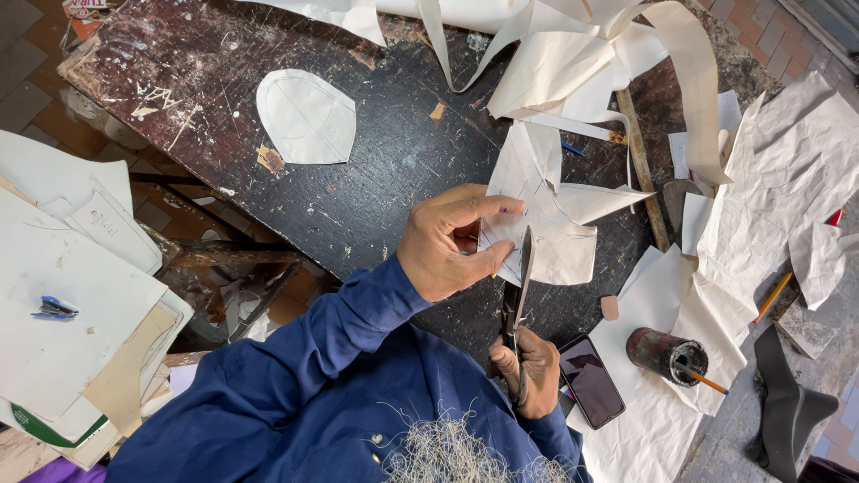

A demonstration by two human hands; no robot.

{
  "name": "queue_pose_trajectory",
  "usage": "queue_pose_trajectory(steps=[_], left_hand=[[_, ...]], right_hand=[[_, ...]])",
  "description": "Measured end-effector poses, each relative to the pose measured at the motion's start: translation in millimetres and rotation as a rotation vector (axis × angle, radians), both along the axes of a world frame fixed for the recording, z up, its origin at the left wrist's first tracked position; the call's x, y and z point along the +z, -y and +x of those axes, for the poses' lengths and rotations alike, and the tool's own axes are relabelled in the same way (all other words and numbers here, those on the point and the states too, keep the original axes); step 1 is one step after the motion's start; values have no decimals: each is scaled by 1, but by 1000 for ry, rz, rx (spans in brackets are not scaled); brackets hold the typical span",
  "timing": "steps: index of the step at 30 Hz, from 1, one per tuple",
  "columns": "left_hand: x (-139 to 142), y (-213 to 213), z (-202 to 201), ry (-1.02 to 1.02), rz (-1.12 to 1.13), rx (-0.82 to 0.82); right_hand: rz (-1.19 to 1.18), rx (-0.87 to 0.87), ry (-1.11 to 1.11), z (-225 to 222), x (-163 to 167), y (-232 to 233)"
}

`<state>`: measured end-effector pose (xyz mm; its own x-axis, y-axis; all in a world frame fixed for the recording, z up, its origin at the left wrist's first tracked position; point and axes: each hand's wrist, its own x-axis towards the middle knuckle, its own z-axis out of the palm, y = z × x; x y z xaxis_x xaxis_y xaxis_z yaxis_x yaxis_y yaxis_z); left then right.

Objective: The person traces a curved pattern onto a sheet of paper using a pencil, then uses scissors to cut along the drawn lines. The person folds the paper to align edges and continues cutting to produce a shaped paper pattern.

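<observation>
My left hand (452,241) pinches a white piece of fabric (548,219) over a dark, scarred worktable (376,179). My right hand (530,371) grips the handles of large scissors (519,295), whose blades point up into the lower edge of the fabric beside my left thumb. A leaf-shaped white cut piece (306,116) lies flat on the table at the upper left. Blue sleeves cover both arms.
Long white fabric offcuts (608,63) pile at the table's far side. A dark phone (591,382) lies by my right hand, a round tin (667,355) with a pencil beside it. Crumpled white sheets (787,179) spread right; stacked papers (72,295) sit left.
</observation>
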<state>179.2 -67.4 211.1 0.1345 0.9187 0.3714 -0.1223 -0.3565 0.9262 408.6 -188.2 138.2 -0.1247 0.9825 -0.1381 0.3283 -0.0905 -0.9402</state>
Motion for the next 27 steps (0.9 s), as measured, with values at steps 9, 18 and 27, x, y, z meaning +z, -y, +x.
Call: queue_pose_trajectory(steps=[9,18,27], left_hand=[[-1,4,9,-52,-90,-5],[-6,2,17,80,-86,-52],[5,-6,10,42,40,-72]], right_hand=[[2,-10,-1,-1,7,-8],[-10,-51,29,-1,4,-6],[1,-41,-47,3,-3,-5]])
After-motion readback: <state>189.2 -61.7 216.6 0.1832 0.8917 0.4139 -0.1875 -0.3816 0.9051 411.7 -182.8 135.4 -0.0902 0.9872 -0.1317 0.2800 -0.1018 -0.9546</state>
